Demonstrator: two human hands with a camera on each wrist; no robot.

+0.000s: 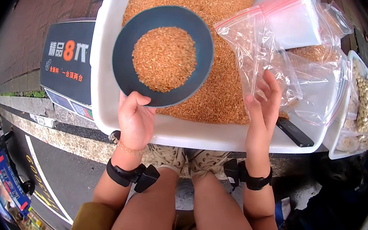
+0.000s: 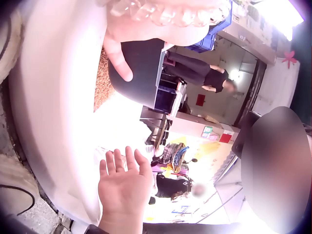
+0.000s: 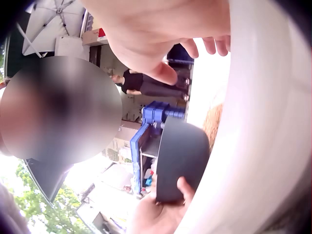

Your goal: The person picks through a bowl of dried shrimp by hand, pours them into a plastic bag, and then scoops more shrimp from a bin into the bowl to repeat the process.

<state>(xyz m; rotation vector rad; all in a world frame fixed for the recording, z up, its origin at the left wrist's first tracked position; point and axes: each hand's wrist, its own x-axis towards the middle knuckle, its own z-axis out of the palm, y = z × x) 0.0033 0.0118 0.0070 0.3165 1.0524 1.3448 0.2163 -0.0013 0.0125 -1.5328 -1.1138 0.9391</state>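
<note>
- Two black wrist straps [image 1: 133,175] sit on the forearms above the person's bare knees, just short of the tub's near edge.
- The left hand [image 1: 135,120] reaches over the near rim of the large white plastic tub [image 1: 199,137]. Its thumb lies curled over the near lip of a dark blue-grey round bowl [image 1: 124,57] and the fingers are underneath, so it grips the bowl.
- The right hand [image 1: 262,111] is raised over the near rim toward the tub's right side. The fingers are straight and spread, the palm is bare, and it holds nothing.
- A flat black rectangular bar [image 1: 294,132] lies on the near-right rim, just beside the right hand.
- The bowl is held over the tub's left half, tilted a little, with a heap of reddish-brown grain [image 1: 164,58] in its middle.
- Loose reddish-brown grain [image 1: 223,92] fills the tub under and around the bowl.
- Clear zip-top plastic bags [image 1: 258,50] with red seal strips lie on the grain at the right side. The right fingertips overlap the nearest bag's lower edge, but whether they touch it cannot be told.
- A smaller white tub [image 1: 332,149] stands against the right edge and holds pale kernels [image 1: 367,103].
- A dark sign with an orange "8" [image 1: 69,55] stands off the left edge.
</note>
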